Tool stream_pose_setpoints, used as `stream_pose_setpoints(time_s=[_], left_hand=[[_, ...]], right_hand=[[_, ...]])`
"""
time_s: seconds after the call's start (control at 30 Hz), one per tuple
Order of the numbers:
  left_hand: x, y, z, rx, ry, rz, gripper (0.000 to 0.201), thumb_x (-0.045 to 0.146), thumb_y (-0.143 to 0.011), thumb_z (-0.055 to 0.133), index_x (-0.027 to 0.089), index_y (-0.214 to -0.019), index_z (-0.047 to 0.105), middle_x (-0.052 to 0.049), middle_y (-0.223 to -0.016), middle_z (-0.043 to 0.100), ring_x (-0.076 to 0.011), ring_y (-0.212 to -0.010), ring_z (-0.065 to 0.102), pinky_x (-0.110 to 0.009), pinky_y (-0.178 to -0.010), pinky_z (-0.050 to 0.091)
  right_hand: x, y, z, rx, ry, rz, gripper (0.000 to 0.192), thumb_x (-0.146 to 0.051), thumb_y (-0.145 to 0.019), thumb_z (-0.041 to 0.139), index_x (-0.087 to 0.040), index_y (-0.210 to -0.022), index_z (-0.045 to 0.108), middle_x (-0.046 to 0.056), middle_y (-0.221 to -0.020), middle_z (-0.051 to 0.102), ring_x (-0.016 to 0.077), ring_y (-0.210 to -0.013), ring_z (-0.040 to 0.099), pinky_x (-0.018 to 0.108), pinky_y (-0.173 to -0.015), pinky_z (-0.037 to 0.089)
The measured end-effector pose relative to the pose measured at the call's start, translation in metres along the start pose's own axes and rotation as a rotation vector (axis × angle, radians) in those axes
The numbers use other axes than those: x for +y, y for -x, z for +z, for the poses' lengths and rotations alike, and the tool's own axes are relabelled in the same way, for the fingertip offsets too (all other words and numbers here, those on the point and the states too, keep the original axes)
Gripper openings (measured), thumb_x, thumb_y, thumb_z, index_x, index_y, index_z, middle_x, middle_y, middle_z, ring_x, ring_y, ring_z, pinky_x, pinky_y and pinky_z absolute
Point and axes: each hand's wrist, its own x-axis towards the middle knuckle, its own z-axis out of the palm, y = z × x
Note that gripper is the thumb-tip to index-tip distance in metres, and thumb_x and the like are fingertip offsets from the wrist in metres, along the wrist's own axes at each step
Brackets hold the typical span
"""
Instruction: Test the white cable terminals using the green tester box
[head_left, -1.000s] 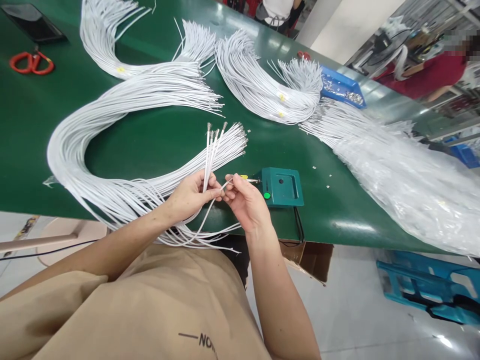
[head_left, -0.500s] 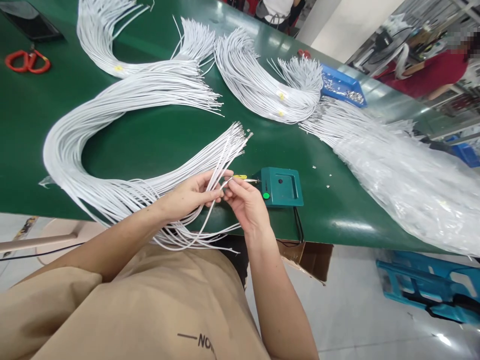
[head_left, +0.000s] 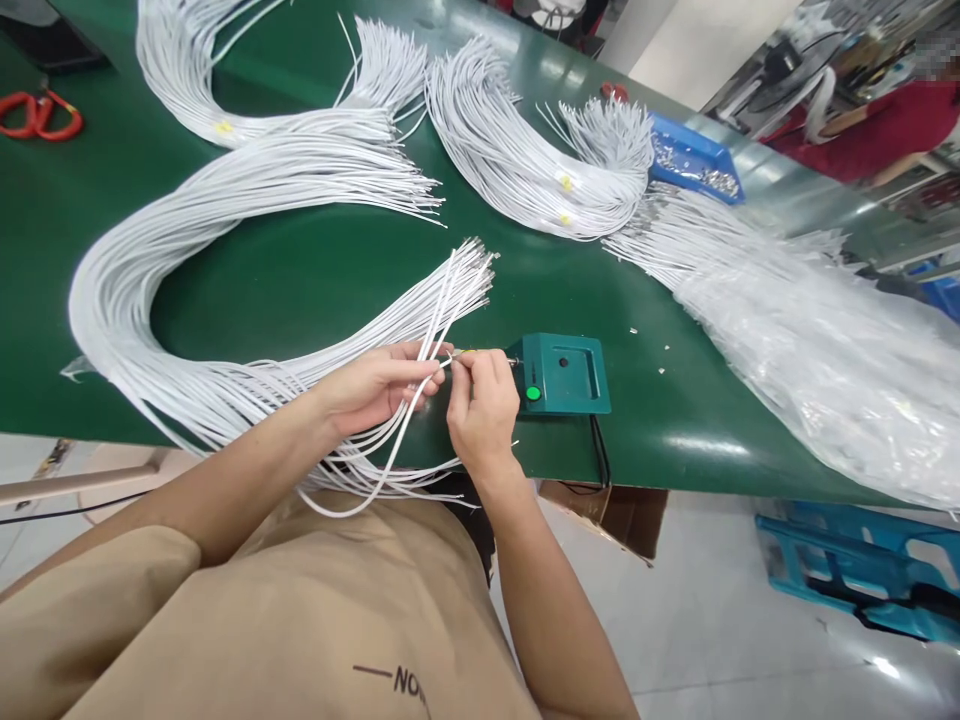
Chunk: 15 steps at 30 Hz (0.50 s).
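A worker in a tan top (head_left: 285,610) handles white wires (head_left: 438,310) at a green table (head_left: 262,270), the left hand (head_left: 379,385) closed on several between thumb and fingers. The right hand (head_left: 484,410) curls at one wire's tip, its exact pinch hidden, just beside a green device (head_left: 551,385). The step appears to be fine work on that tip; the next move seemingly calls for a steady left hold. Beyond lie a blue tray (head_left: 679,133) and, farther off, a red-clad person (head_left: 892,130).

Tan short-sleeved top (head_left: 292,610) with dark lettering (head_left: 407,682) across the front
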Motion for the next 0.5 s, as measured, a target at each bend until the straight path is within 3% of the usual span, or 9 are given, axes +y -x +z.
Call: stream_pose_setpoints(time_s=[0.1, 0.23, 0.37, 0.5], left_hand=[[-0.002, -0.008, -0.002, 0.08, -0.064, 0.059, 0.027, 0.017, -0.075, 0.07, 0.011, -0.1, 0.061, 0.0, -0.065, 0.059, -0.0045, -0.054, 0.051, -0.011, -0.044, 0.033], [-0.01, -0.017, -0.006, 0.142, -0.333, 0.222, 0.045, 0.025, -0.072, 0.073, 0.013, -0.113, 0.057, -0.002, -0.07, 0.063, -0.008, -0.058, 0.055, -0.015, -0.044, 0.034], [-0.013, -0.021, -0.006, 0.173, -0.526, 0.316, 0.046, 0.03, -0.072, 0.07, 0.015, -0.114, 0.058, -0.001, -0.072, 0.063, -0.0106, -0.062, 0.057, -0.018, -0.046, 0.038], [-0.014, -0.022, -0.007, 0.175, -0.632, 0.32, 0.046, 0.031, -0.076, 0.065, 0.015, -0.118, 0.054, -0.001, -0.073, 0.063, -0.0115, -0.063, 0.058, -0.019, -0.048, 0.041]], right_hand=[[0.009, -0.008, -0.008, -0.109, 0.253, -0.159, 0.025, -0.024, -0.095, 0.038, -0.017, -0.089, 0.061, 0.009, -0.088, 0.063, 0.0197, -0.085, 0.054, 0.033, -0.079, 0.04], [0.022, -0.027, -0.029, -0.248, 0.483, -0.154, 0.022, -0.021, -0.091, 0.047, -0.016, -0.109, 0.059, 0.01, -0.104, 0.066, 0.0245, -0.097, 0.053, 0.038, -0.089, 0.035], [0.032, -0.037, -0.042, -0.442, 0.557, -0.192, 0.017, -0.016, -0.086, 0.052, -0.017, -0.1, 0.062, 0.008, -0.092, 0.069, 0.0239, -0.09, 0.053, 0.039, -0.094, 0.032], [0.035, -0.037, -0.041, -0.463, 0.594, -0.262, 0.023, -0.014, -0.085, 0.053, -0.015, -0.106, 0.063, 0.01, -0.101, 0.067, 0.026, -0.097, 0.05, 0.039, -0.093, 0.032]])
